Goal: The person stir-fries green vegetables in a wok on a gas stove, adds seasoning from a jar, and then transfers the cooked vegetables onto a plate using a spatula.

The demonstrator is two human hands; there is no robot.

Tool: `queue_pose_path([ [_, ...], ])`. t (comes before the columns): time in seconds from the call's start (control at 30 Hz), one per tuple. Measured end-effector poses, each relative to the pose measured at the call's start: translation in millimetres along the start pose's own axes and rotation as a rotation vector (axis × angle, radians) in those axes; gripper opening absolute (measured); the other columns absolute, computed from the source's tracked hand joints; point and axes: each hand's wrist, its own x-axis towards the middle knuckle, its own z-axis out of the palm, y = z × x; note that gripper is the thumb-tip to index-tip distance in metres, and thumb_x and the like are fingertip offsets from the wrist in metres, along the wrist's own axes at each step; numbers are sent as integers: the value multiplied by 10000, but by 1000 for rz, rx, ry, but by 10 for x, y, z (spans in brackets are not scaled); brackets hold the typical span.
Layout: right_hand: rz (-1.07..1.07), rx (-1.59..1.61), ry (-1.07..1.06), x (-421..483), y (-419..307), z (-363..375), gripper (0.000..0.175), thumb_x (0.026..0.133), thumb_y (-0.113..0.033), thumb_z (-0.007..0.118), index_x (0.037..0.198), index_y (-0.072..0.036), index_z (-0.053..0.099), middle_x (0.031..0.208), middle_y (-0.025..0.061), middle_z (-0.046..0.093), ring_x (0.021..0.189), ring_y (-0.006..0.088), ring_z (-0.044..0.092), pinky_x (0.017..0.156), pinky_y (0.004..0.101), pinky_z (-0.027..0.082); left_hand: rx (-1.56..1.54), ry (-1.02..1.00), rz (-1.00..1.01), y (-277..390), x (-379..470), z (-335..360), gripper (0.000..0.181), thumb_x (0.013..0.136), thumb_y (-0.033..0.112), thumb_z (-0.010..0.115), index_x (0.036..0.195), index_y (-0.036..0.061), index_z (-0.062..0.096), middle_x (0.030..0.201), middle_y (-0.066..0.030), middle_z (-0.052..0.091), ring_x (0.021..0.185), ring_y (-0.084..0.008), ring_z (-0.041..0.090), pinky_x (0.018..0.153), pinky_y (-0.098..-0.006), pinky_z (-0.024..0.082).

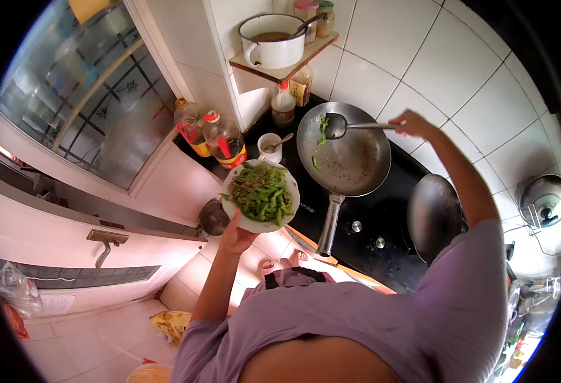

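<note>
My left hand point(238, 235) holds a white plate point(294, 184) by its near rim, to the left of the cooktop. A heap of cooked green pepper strips point(261, 194) with small brown bits covers most of the plate. With my right hand point(410, 123) I grip the handle end of a metal wok spatula point(336, 126). Its blade is over the left side of a steel wok point(357, 158), against a few green strips point(322, 129). One more strip point(316, 163) lies lower on the wok's inner wall. The wok's metal handle point(330, 225) points towards me.
Large oil bottles point(223, 139) and a white cup with a spoon point(270, 149) stand left of the wok. Above, a corner shelf point(280, 74) bears an enamel pot point(272, 43). A round pan or lid point(431, 215) sits right on the black cooktop point(364, 258). A door point(84, 210) is at left.
</note>
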Motion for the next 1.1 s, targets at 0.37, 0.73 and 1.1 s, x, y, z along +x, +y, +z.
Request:
queue_pose_path([
  [0.37,-198,-690,-160,-312,-1662,-220,346,736,-75,600,1050,-201,670,1019,65,614,989,253,572,820,363,462,-59,-68,-122,-518,336,-394,534,930,347,448,1369,98,272,1371,-100,374,1261,-278,371,1060,-450,303],
  [0.73,-66,-283,-306,-960,-1826,-772,384,739,-60,652,1121,-82,628,866,92,597,716,159,535,670,309,434,-140,-78,-189,-680,565,-514,552,888,341,540,1340,106,329,1331,-85,432,1230,-260,414,1024,-440,349],
  [1.1,-95,-441,-90,-1076,-2104,-589,364,746,-40,636,1087,-168,655,923,103,608,854,206,577,767,343,461,-115,2,-141,-618,570,-659,528,886,326,550,1327,120,347,1304,-75,456,1196,-255,445,997,-428,379],
])
